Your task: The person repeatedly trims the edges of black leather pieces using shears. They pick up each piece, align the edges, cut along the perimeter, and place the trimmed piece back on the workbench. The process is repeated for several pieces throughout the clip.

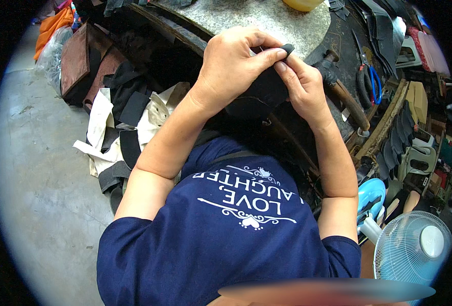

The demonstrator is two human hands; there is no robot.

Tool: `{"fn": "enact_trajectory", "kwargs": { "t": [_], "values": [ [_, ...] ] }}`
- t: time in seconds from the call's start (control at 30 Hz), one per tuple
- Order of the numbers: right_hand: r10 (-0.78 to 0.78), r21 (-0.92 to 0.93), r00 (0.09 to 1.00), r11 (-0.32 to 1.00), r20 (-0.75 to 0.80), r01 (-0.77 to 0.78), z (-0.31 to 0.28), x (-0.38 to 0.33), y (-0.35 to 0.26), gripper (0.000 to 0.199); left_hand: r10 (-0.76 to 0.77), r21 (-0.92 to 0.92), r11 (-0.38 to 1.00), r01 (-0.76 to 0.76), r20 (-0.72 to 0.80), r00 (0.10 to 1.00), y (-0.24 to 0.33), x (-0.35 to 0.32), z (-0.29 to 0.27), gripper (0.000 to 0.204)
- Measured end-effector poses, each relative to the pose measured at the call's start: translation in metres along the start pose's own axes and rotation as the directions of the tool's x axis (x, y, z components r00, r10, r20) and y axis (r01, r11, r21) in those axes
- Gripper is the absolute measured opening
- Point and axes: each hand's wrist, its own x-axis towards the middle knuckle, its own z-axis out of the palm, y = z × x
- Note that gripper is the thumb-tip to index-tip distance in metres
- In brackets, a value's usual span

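Observation:
Both hands are raised together at the near edge of a speckled stone slab (267, 23). Between their fingertips is a small black piece (287, 49), perhaps leather or fabric, with a rounded end poking out. My left hand (236, 64) pinches it with thumb and fingers from the left. From the right, my right hand (303, 87) grips it between thumb and forefinger. A larger dark shape (256, 101) lies beneath the hands; whether it joins the held piece, I cannot tell.
A hammer (349, 104) and blue-handled scissors (374, 84) lie right of the hands. The rim of a yellow container (303, 5) shows at the top. Black and white scraps (129, 127) are heaped at left. A fan (415, 250) stands at lower right.

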Motion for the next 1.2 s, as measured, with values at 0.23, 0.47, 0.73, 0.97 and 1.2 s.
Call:
{"fn": "enact_trajectory", "kwargs": {
  "t": [0.23, 0.47, 0.73, 0.97, 1.2],
  "values": [
    [0.041, 0.014, 0.999, 0.999, 0.003, -0.041, -0.001, -0.001, -0.004, 0.022, -0.008, -0.069, 0.998, 0.006, -0.028, 1.0, -0.001, 0.001, 0.006, 0.013],
    [0.036, 0.02, 0.999, 0.999, 0.008, -0.036, -0.001, -0.001, -0.003, 0.019, -0.012, -0.024, 1.0, 0.011, -0.024, 1.0, -0.003, 0.005, 0.009, 0.013],
    [-0.056, -0.001, 0.998, 0.998, -0.019, 0.056, 0.003, 0.0, 0.004, 0.016, 0.047, 0.0, 0.999, -0.047, -0.078, 0.996, -0.009, 0.01, 0.017, 0.014],
    [0.066, 0.03, 0.998, 0.997, -0.005, -0.065, -0.001, 0.0, 0.001, 0.019, -0.056, -0.216, 0.975, 0.053, -0.008, 0.998, -0.008, 0.009, 0.011, 0.017],
    [0.281, 0.554, 0.951, 0.816, -0.132, -0.165, -0.013, -0.004, -0.009, 0.018, -0.164, -0.214, 0.955, 0.206, 0.198, 0.966, -0.003, -0.031, -0.024, 0.024]
  ]
}}
